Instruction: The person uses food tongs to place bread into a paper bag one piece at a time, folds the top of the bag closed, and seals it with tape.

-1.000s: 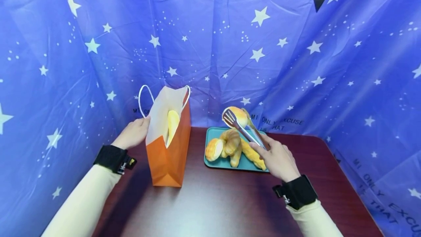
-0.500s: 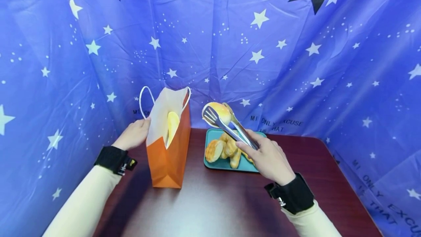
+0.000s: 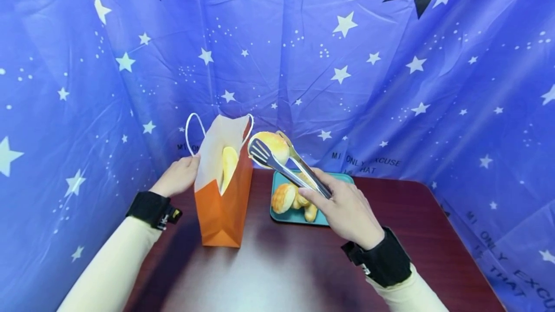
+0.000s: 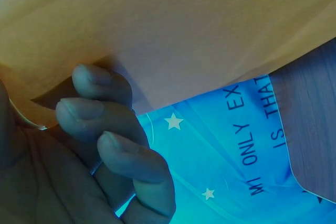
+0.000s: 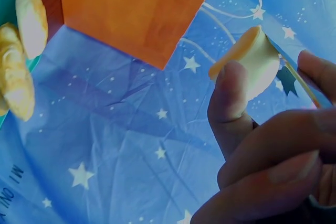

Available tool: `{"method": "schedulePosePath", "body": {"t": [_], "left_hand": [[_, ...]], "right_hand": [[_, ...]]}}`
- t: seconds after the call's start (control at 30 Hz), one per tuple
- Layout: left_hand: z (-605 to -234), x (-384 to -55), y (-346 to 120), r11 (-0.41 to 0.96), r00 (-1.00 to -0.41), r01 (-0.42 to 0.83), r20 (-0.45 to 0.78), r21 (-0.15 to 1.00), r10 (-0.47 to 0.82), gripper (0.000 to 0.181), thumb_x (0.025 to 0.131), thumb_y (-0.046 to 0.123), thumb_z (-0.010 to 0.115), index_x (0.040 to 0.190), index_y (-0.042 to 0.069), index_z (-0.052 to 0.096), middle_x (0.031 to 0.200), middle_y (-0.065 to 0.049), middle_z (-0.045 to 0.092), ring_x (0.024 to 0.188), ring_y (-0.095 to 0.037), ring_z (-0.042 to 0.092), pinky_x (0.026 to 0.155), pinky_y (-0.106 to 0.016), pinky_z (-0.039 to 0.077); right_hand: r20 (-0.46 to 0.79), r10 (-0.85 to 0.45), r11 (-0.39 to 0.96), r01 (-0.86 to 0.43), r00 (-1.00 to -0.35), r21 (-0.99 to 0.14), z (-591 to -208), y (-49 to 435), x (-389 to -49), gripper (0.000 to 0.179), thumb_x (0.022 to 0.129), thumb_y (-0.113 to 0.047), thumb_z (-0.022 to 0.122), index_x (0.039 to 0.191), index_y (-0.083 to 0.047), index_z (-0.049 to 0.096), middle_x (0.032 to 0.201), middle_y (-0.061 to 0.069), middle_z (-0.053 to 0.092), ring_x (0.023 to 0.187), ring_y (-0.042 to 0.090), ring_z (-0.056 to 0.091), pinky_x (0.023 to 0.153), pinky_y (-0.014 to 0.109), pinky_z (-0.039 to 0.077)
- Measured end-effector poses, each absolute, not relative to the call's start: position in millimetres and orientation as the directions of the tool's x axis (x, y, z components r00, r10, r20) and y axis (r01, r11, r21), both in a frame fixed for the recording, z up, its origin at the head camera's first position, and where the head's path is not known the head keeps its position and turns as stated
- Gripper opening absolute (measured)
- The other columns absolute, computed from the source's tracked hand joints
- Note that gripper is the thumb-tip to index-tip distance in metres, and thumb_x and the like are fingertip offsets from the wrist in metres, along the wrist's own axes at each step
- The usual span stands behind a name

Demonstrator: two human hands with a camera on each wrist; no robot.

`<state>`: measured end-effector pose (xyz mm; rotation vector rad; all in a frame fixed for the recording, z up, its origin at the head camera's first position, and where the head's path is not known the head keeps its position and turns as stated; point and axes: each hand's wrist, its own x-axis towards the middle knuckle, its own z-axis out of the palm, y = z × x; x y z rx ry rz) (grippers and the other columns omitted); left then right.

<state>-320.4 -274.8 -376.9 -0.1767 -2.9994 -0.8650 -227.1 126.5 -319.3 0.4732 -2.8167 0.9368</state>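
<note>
An orange paper bag [image 3: 222, 225] with white string handles stands upright on the table, its white-lined mouth spread wide. Inside it a yellow piece of bread [image 3: 229, 162] shows near the top. My left hand [image 3: 177, 177] grips the bag's left rim, with curled fingers [image 4: 118, 111] against its side in the left wrist view. My right hand [image 3: 350, 212] holds metal tongs [image 3: 284, 170] with slotted ends. Between those ends is a round bun [image 3: 277, 146], raised just right of the bag's mouth; the right wrist view shows the same bun [image 5: 262, 69] beyond the thumb.
A teal tray [image 3: 278, 217] lies right of the bag, partly behind the right hand. On it are a cut-faced bun [image 3: 284, 198] and several other breads. The dark red table [image 3: 412, 211] meets a blue star-printed cloth [image 3: 277, 37] at the back and sides.
My right hand has carried the tongs and bun leftward from above the tray to beside the bag's mouth. The left hand keeps its place on the bag.
</note>
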Motion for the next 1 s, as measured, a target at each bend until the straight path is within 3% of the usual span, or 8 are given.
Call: {"method": "schedulePosePath", "body": {"t": [0.17, 0.23, 0.57, 0.8, 1.0], "left_hand": [[-377, -322, -274, 0.845, -0.994, 0.11, 0.043, 0.523, 0.102, 0.077, 0.113, 0.048, 0.009, 0.148, -0.007, 0.049, 0.147, -0.033, 0.052, 0.138, -0.05, 0.051, 0.115, -0.064, 0.04], [-377, -322, -274, 0.845, -0.994, 0.109, 0.047, 0.523, 0.099, 0.077, 0.113, 0.048, 0.009, 0.148, -0.008, 0.049, 0.147, -0.033, 0.053, 0.137, -0.05, 0.051, 0.115, -0.064, 0.04], [-380, -324, -274, 0.848, -0.993, 0.119, 0.073, 0.516, 0.095, 0.076, 0.113, 0.046, 0.01, 0.144, -0.008, 0.053, 0.143, -0.034, 0.056, 0.134, -0.051, 0.053, 0.113, -0.064, 0.042], [-379, -324, -273, 0.842, -0.994, 0.113, 0.059, 0.527, 0.096, 0.073, 0.113, 0.046, 0.011, 0.149, -0.006, 0.049, 0.149, -0.032, 0.052, 0.139, -0.049, 0.05, 0.116, -0.063, 0.04], [-380, -323, -274, 0.835, -0.993, 0.121, 0.072, 0.536, 0.097, 0.068, 0.113, 0.045, 0.017, 0.15, -0.002, 0.05, 0.149, -0.029, 0.053, 0.139, -0.048, 0.051, 0.117, -0.062, 0.04]], "right_hand": [[0.271, -0.282, 0.74, -0.388, -0.92, -0.549, -317, 116, -226, 0.062, 0.097, -0.067, 0.059, 0.147, -0.032, 0.057, 0.088, -0.005, 0.068, 0.068, 0.009, 0.057, 0.058, 0.027, 0.045], [0.273, -0.299, 0.732, -0.404, -0.914, -0.548, -316, 110, -225, 0.063, 0.097, -0.065, 0.06, 0.149, -0.029, 0.056, 0.087, -0.004, 0.067, 0.065, 0.008, 0.058, 0.057, 0.027, 0.047], [0.215, -0.36, 0.728, -0.418, -0.908, -0.544, -310, 79, -225, 0.061, 0.096, -0.066, 0.06, 0.149, -0.034, 0.055, 0.067, -0.008, 0.043, 0.054, 0.012, 0.044, 0.048, 0.028, 0.031], [0.251, -0.401, 0.704, -0.472, -0.881, -0.531, -310, 63, -227, 0.056, 0.097, -0.061, 0.063, 0.146, -0.034, 0.057, 0.081, -0.011, 0.061, 0.063, 0.011, 0.054, 0.051, 0.028, 0.041], [0.23, -0.418, 0.686, -0.472, -0.879, -0.554, -315, 52, -235, 0.049, 0.098, -0.063, 0.061, 0.14, -0.038, 0.059, 0.073, -0.009, 0.056, 0.059, 0.012, 0.053, 0.051, 0.028, 0.039]]}}
